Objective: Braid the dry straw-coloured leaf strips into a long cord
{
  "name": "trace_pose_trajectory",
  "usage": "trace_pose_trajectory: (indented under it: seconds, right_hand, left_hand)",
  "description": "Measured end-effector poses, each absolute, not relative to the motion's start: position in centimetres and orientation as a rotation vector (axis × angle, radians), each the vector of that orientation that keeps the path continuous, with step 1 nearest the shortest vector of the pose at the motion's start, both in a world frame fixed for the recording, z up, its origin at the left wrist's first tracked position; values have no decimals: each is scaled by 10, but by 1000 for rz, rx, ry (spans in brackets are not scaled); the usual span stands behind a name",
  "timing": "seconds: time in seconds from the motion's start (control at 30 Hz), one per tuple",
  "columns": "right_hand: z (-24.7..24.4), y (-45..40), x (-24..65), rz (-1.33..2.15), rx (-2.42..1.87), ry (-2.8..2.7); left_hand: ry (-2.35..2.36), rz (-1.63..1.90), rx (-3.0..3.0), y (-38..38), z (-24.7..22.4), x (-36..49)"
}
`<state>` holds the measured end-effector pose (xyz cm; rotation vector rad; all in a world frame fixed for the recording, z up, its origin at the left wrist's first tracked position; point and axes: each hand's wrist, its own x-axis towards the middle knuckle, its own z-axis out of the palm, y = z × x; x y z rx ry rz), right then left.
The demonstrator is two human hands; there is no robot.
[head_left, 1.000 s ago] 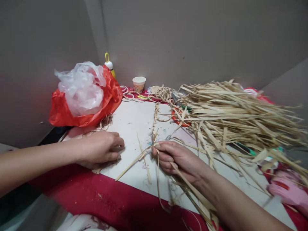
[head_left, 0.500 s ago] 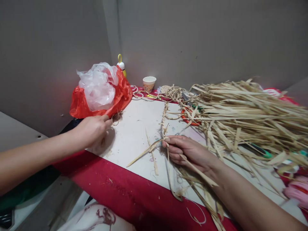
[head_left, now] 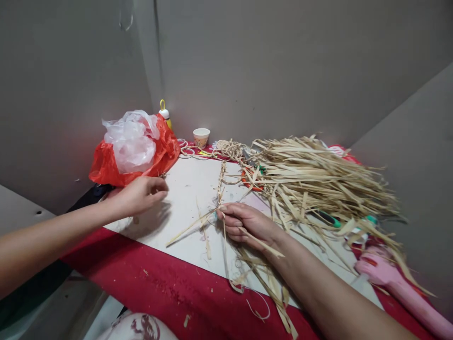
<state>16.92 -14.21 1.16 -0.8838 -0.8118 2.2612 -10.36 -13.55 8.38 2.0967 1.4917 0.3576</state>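
A narrow braid of dry straw (head_left: 220,186) runs up the white board. My right hand (head_left: 247,221) pinches its lower end between thumb and fingertips, with loose strands (head_left: 189,230) fanning out left and downward. Another flat strip passes beneath the fingers towards the wrist. My left hand (head_left: 143,194) hovers over the board's left side, close to the red plastic bag (head_left: 166,153). Its fingers are loosely curved with a gap showing, and nothing is visible in them.
A big heap of dry straw leaves (head_left: 318,174) covers the right side, with orange-handled scissors (head_left: 247,182) at its edge. Behind the board (head_left: 187,182) stand a paper cup (head_left: 201,137) and a yellow-and-white bottle (head_left: 164,114). A pink tool (head_left: 385,271) lies at right. Grey walls close off the back.
My left hand has come away from the red bag's lower edge, and its fingers have loosened. My right hand keeps its pinch on the braid. The camera view has shifted.
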Motion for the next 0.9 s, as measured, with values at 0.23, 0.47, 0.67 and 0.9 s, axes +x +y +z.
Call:
trace_pose_trajectory:
  seconds: [0.23, 0.47, 0.67, 0.9]
  right_hand:
    - [11, -139, 169, 2240, -887, -888]
    - [8, -137, 170, 2142, -1031, -999]
    - [7, -139, 172, 2090, -1130, -1088]
    - [9, -141, 173, 1800, -1308, -1468]
  left_hand:
    - [890, 296, 1166, -109, 51, -12]
    - [804, 93, 1093, -87, 38, -2]
    - [840, 69, 1310, -85, 30, 2]
    - [888, 62, 1447, -90, 30, 0]
